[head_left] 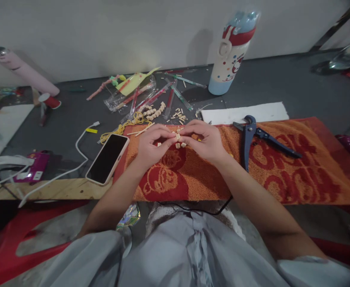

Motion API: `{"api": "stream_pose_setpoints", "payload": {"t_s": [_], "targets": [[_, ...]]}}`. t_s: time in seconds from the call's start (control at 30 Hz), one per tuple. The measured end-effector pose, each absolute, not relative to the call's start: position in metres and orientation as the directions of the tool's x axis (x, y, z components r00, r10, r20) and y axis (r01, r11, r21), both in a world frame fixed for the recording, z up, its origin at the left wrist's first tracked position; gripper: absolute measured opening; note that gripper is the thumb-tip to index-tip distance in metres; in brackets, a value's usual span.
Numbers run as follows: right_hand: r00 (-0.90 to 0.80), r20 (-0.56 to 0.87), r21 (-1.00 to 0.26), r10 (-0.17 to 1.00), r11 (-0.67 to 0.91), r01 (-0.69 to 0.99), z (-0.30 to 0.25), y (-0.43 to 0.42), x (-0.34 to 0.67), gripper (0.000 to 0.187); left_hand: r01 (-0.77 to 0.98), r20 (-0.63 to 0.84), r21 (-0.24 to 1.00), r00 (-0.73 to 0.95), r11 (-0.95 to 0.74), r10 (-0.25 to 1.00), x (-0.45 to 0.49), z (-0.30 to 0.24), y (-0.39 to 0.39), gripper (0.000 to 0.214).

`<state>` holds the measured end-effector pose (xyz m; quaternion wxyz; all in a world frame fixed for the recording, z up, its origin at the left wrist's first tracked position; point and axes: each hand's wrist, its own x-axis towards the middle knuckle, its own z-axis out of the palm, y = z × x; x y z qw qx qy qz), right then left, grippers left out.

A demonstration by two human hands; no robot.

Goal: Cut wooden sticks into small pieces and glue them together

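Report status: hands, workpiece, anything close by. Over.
Left hand, right hand: both pinching small pale pieces. Orange towel beneath. Blue cutter off to the right, phone to the left.

Small blocks: cream, poss. off-white, too small in view to be sure. Towel: orange w/ dk red cartoon figs & lettering, dk red R edge. Cutters: dk blue, grey blade. Bottle: white w/ multicol. dots, red band, lt blue top & base. Phone: blk screen, pale rim. Cord: yellow. Cable: white w/ yellow tag. Spool: red, white ends. Table: dk grey. Shirt: lt grey.
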<state>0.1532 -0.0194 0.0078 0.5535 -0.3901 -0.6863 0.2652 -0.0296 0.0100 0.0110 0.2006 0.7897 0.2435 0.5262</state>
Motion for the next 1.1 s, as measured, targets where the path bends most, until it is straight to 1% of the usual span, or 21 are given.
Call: {"api": "stream_pose_setpoints", "payload": {"t_s": [0.3,0.5,0.63,0.83,1.1], "targets": [[-0.084,0.549,-0.789,0.832,0.549,0.277,0.0095,-0.0197,0.1525,0.015,0.218,0.709,0.587,0.327,-0.78,0.625,-0.0309,0.0119,0.0087,0.005],[-0.08,0.548,-0.785,0.832,0.546,0.292,0.012,-0.0202,0.1532,0.01,0.261,0.669,0.609,0.337,-0.749,0.662,-0.0337,0.0142,0.0088,0.008],[-0.046,0.52,-0.819,0.853,0.513,0.255,0.0105,-0.0194,0.1527,0.009,0.253,0.675,0.615,0.32,-0.747,0.665,-0.0351,0.0148,0.0094,0.009],[0.001,0.496,-0.86,0.869,0.491,0.137,0.0046,-0.0165,0.1488,0.011,0.194,0.614,0.705,0.315,-0.682,0.724,-0.03,0.0117,0.0077,0.012],[0.002,0.525,-0.841,0.851,0.519,0.153,0.0042,-0.0185,0.1463,0.01,0.178,0.611,0.727,0.272,-0.663,0.743,-0.0273,0.0094,0.0072,0.01]]}}
